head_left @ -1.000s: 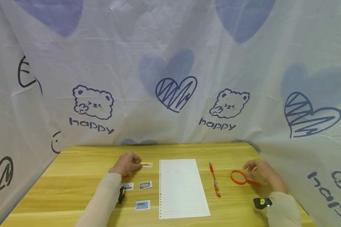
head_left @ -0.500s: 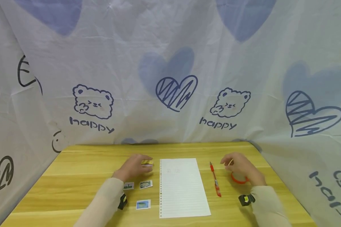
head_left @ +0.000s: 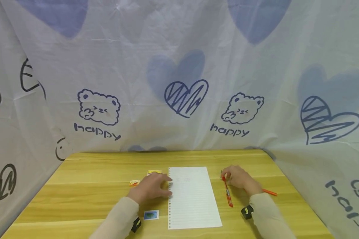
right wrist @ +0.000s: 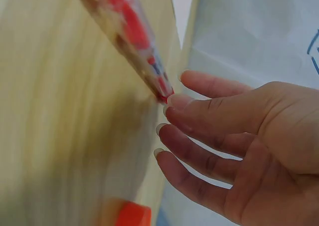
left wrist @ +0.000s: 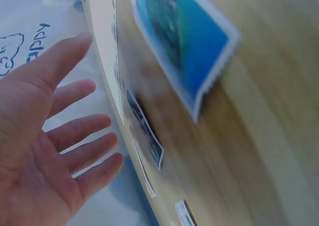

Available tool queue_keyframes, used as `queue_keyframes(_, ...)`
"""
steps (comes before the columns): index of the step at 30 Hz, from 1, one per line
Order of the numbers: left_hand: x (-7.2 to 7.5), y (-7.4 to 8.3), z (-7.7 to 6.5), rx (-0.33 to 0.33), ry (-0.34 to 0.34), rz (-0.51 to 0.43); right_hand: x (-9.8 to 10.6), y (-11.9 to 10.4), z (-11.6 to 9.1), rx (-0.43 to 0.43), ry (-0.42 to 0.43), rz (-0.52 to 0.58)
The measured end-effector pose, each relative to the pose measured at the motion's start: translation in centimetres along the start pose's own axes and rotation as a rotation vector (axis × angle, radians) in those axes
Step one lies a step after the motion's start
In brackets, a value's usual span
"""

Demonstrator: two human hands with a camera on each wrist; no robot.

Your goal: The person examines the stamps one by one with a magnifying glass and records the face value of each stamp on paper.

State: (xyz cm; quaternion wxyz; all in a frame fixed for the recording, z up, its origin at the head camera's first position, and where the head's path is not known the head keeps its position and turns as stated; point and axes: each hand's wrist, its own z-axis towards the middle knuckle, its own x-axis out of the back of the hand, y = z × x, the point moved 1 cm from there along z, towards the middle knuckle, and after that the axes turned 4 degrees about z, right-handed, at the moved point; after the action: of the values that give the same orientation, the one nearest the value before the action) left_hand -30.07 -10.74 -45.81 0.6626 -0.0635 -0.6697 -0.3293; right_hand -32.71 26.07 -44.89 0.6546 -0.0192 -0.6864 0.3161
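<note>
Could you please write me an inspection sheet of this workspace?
Surface: wood-patterned table.
Job's things: lined paper with faint marks near its top; red pen right of it; blue stamp, yellow stamp and red-and-yellow stamp left of it.
Clutter: orange handle, partly hidden.
Left hand: fingers spread, by the paper's punched edge.
Right hand: thumb and finger at the pen's far end; grip unclear.
Cables: nothing seen.
Surroundings: pale sheet printed with hearts and bears.

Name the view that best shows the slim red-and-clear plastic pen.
Head: the pen shows nearly its full length. Right wrist is closer but partly blurred and cropped; left wrist shows only a red bit, possibly it.
</note>
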Motion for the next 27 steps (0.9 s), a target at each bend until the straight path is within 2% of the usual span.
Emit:
queue_keyframes(6, -0.1, 0.4, 0.2, -0.010, 0.008, 0.056, -0.8, 0.0, 0.7, -0.014, 0.003, -0.036)
queue_keyframes(11, 0.0, 0.7, 0.2, 0.015, -0.022, 0.032, -0.9, -0.2, 1.0, -0.046, -0.007, -0.044)
queue_keyframes(16, -0.2, 0.9, 0.2, 0.040, -0.050, 0.020, -0.9, -0.3, 1.1, -0.029, -0.009, -0.047)
queue_keyframes(27, -0.4, 1.2, 0.5, 0.055, -0.070, -0.016, -0.9, -0.3, 0.6, -0.042, 0.024, -0.033)
